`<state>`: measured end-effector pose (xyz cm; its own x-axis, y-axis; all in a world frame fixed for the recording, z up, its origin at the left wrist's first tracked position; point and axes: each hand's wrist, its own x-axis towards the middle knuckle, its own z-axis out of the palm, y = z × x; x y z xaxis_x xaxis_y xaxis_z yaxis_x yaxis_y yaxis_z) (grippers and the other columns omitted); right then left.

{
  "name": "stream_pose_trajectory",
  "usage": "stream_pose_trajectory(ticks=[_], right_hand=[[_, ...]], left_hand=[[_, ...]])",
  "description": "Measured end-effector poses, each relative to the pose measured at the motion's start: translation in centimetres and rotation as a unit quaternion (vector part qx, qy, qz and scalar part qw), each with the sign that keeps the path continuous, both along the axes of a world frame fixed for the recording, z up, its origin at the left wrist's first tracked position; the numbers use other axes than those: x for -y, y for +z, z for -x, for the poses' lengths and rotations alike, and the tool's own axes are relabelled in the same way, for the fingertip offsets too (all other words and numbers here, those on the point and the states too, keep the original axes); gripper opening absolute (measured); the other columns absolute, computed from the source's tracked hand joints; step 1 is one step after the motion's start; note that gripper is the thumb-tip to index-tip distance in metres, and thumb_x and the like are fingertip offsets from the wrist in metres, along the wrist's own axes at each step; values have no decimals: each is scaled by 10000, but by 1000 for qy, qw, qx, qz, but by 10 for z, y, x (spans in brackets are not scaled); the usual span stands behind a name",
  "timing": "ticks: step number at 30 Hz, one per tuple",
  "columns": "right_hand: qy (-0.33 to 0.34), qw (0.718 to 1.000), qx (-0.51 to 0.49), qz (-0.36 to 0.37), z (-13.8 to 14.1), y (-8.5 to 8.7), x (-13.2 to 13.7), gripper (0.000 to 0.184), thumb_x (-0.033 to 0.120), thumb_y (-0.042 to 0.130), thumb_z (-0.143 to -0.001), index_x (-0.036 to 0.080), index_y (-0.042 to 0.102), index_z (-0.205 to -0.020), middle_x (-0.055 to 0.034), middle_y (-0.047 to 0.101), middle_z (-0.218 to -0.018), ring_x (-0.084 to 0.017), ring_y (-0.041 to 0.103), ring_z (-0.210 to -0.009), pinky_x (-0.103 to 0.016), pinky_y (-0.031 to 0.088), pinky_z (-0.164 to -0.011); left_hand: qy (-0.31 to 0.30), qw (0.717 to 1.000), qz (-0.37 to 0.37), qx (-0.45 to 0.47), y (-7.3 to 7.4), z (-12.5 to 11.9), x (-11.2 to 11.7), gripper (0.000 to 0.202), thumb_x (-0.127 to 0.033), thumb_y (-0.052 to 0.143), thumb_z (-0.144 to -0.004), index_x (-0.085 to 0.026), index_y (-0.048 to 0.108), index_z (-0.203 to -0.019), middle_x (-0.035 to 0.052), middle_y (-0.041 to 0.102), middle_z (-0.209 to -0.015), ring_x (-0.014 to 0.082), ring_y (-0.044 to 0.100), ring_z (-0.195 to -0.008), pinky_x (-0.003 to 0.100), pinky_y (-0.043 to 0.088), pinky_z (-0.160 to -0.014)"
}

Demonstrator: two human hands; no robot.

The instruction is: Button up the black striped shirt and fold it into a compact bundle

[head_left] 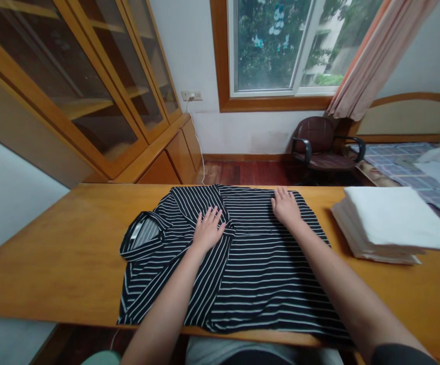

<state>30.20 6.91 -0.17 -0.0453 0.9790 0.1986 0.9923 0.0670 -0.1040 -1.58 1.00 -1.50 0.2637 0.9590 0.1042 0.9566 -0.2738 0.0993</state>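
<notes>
A black shirt with white stripes (pixel 258 263) lies spread on the wooden table (pixel 52 243), its collar toward the left and its hem toward the right. The sleeves are folded in over the body. My left hand (pixel 208 230) rests flat on the shirt near the sleeve ends, fingers spread. Farther right, my right hand (pixel 285 207) lies flat on the cloth by the far edge, its fingers stretched out. Neither hand grips the fabric.
A stack of folded white cloths (pixel 391 218) sits on the table's right side. Beyond the table stand a brown armchair (pixel 315 142) and a bed (pixel 395 167). A glass-door cabinet (pixel 129 137) rises at the left, with a white cord (pixel 197 132) hanging from the wall socket.
</notes>
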Motion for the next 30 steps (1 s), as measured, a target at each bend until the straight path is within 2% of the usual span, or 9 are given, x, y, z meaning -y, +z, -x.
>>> stream_pose_trajectory(ticks=[4, 6, 8, 12, 19, 23, 25, 27, 30], right_hand=[[125, 991, -38, 22, 71, -3, 38, 639, 488, 226, -1018, 87, 419, -1477, -130, 281, -1600, -274, 214, -1486, -460, 155, -1201], [154, 987, -41, 37, 88, -9, 57, 648, 525, 225, -1017, 116, 433, -1474, -115, 294, -1596, -263, 240, -1480, -456, 167, -1202], [154, 987, -40, 37, 88, -15, 70, 646, 534, 237, -1016, 130, 414, -1487, -109, 293, -1596, -254, 241, -1482, -457, 156, -1207], [113, 992, -39, 40, 50, -19, 79, 633, 521, 250, -1020, 133, 402, -1496, -102, 287, -1599, -243, 241, -1484, -445, 164, -1213], [-5, 1000, -13, 28, -58, -29, 90, 645, 494, 258, -1016, 66, 439, -1463, -139, 348, -1569, -268, 280, -1468, -457, 225, -1204], [-22, 1000, -6, 8, -105, -36, 100, 617, 462, 260, -1012, 70, 465, -1443, -148, 411, -1533, -273, 341, -1441, -442, 290, -1182], [-29, 1000, 5, 7, -114, -35, 103, 603, 449, 266, -1010, 76, 466, -1440, -151, 427, -1522, -291, 363, -1428, -477, 308, -1166], [-33, 999, 21, 2, -109, -29, 105, 595, 426, 271, -1009, 59, 467, -1434, -168, 433, -1514, -315, 369, -1420, -520, 289, -1164], [-29, 999, 23, -25, -74, -13, 109, 594, 396, 263, -1013, 25, 451, -1437, -198, 394, -1530, -327, 328, -1439, -538, 251, -1174]], left_hand=[[-4, 1000, -3, 7, 2, -6, -6, 543, -479, 311, -1005, -246, 391, -1489, 31, 307, -1577, 253, 233, -1479, 537, 179, -1209], [-7, 1000, -7, 7, 2, -5, -6, 537, -478, 308, -1007, -252, 397, -1485, 29, 309, -1576, 247, 239, -1477, 528, 179, -1210], [-10, 1000, -11, 6, 2, -3, -5, 537, -478, 305, -1008, -250, 395, -1486, 27, 305, -1578, 243, 241, -1476, 521, 181, -1211], [-14, 1000, -13, 7, -1, 0, -4, 540, -482, 305, -1008, -252, 389, -1489, 25, 300, -1582, 243, 241, -1476, 513, 185, -1212], [-11, 1000, -13, 0, -3, 0, -4, 544, -491, 281, -1012, -255, 389, -1490, 17, 318, -1574, 240, 239, -1477, 511, 178, -1217], [-6, 1000, -11, -6, -4, 0, -4, 550, -500, 282, -1010, -260, 381, -1495, 8, 313, -1576, 237, 231, -1480, 503, 176, -1220], [-6, 1000, -10, -6, -4, 1, -4, 551, -499, 283, -1009, -263, 376, -1498, 8, 307, -1578, 241, 231, -1480, 509, 174, -1219], [-6, 1000, -9, -5, -5, 2, -4, 554, -499, 282, -1009, -261, 369, -1502, 10, 305, -1579, 244, 232, -1479, 516, 177, -1217], [-8, 1000, -9, -4, -5, 3, -3, 558, -502, 271, -1011, -253, 371, -1501, 14, 302, -1580, 244, 229, -1480, 515, 179, -1216]])
